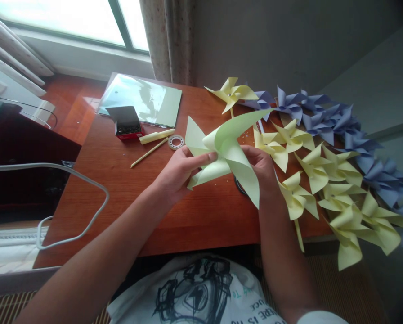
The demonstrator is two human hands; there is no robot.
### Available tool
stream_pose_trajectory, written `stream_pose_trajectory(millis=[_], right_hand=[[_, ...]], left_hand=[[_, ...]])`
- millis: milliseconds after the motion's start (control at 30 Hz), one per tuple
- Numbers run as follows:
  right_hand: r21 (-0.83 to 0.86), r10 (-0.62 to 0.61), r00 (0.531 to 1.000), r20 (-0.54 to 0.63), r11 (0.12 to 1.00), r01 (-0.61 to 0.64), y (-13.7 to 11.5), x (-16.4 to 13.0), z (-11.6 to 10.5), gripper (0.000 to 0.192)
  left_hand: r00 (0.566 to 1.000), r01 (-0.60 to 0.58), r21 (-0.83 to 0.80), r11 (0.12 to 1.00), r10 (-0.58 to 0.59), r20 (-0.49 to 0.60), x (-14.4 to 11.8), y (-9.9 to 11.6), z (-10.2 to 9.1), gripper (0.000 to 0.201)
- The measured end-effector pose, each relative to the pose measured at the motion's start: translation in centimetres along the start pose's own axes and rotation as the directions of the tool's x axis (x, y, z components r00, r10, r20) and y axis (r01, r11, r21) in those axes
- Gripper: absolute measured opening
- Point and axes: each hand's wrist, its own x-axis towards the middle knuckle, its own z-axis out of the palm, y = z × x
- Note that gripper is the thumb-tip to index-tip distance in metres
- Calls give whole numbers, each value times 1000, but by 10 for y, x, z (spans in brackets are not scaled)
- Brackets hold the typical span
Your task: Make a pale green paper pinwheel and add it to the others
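Observation:
A pale green paper pinwheel point(226, 146) is held up over the desk between both hands. My left hand point(184, 168) grips it from the left, the thumb pressed near its centre where the blades fold together. From the right side, my right hand point(258, 164) closes on the paper, its fingers partly hidden behind a curling blade. Beyond my left hand lie a roll of tape point(176, 142), a thin pale yellow stick point(149, 153) and a rolled yellow paper piece point(156, 136). A dark round object point(239, 185) shows partly beneath the pinwheel.
Several yellow pinwheels point(316, 168) and several blue-purple ones point(326, 119) crowd the right of the wooden desk point(120, 189). An open small box point(125, 123) with dark contents stands left, before green sheets point(167, 105). A white cable point(96, 193) loops over the left edge.

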Motion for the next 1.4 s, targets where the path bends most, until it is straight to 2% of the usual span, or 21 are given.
stream_pose_trajectory(millis=[133, 267, 367, 433, 533, 600, 700, 833, 1133, 1400], right_hand=[[158, 1, 988, -154, 987, 24, 4, 3, -7, 17], [133, -83, 971, -223, 984, 115, 8, 3, -7, 14], [-52, -183, 966, -184, 983, 176, 5, 0, -1, 10], [-240, -286, 950, -128, 938, 250, 2, -2, 3, 5], [-510, -442, 896, -38, 780, 363, -1, -4, 9, 4], [-605, -506, 862, 9, 684, 408, -1, -5, 11, 7], [-655, -547, 835, 62, 609, 447, 2, -5, 14, 10], [-692, -575, 813, 88, 552, 465, 6, -4, 17, 10], [-708, -526, 849, 54, 579, 404, 6, -4, 16, 12], [-713, -537, 841, 60, 566, 413, 6, -4, 16, 11]], left_hand=[[980, -121, 72, 990, 130, -148, 3, -1, -3, 34], [912, -245, 218, 945, 301, -280, 7, -6, -6, 31], [869, -288, 334, 898, 391, -302, 9, -9, -6, 27], [849, -313, 391, 865, 440, -293, 9, -11, -6, 24], [828, -341, 453, 824, 491, -271, 10, -12, -5, 21], [818, -344, 486, 803, 511, -265, 10, -13, -5, 20], [820, -337, 510, 791, 513, -253, 11, -14, -5, 19], [841, -330, 483, 811, 485, -240, 11, -16, -3, 24], [864, -286, 470, 835, 437, -250, 5, -16, 3, 26], [868, -294, 456, 840, 434, -240, 6, -15, 5, 25]])
